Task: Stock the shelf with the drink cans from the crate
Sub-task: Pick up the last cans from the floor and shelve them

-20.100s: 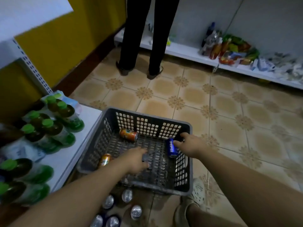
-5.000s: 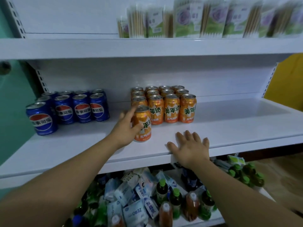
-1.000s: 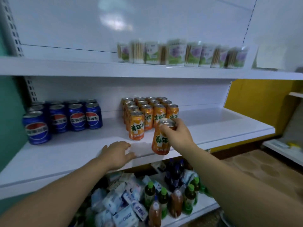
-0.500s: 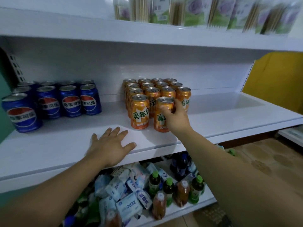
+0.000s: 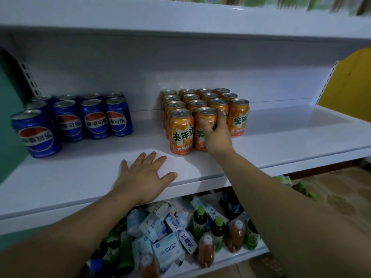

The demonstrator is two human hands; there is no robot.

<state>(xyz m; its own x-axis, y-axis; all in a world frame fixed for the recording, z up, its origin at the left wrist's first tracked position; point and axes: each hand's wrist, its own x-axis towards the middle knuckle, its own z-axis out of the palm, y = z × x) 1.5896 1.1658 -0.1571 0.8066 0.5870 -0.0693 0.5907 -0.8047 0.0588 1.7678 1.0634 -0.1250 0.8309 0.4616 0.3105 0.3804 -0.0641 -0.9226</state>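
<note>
My right hand (image 5: pixel 216 135) grips an orange drink can (image 5: pixel 203 125) that stands upright on the white shelf (image 5: pixel 281 145), in the front row of a block of several orange cans (image 5: pixel 239 117). Another orange can (image 5: pixel 181 131) stands touching it on the left. My left hand (image 5: pixel 143 177) rests flat, fingers spread, on the shelf's front edge, holding nothing. Several blue cola cans (image 5: pixel 93 119) stand grouped at the shelf's left. The crate is out of view.
An upper shelf (image 5: pixel 180 15) overhangs the cans, with blurred packets on top. The lower shelf (image 5: pixel 230 257) holds white tissue packs (image 5: pixel 166 247) and green-capped bottles (image 5: pixel 199 219). A yellow wall (image 5: pixel 349 81) is at the right, and bare shelf space lies right of the orange cans.
My right hand brought the orange can from in front of the shelf edge onto the shelf and set it beside the front can. My left hand stayed flat on the shelf.
</note>
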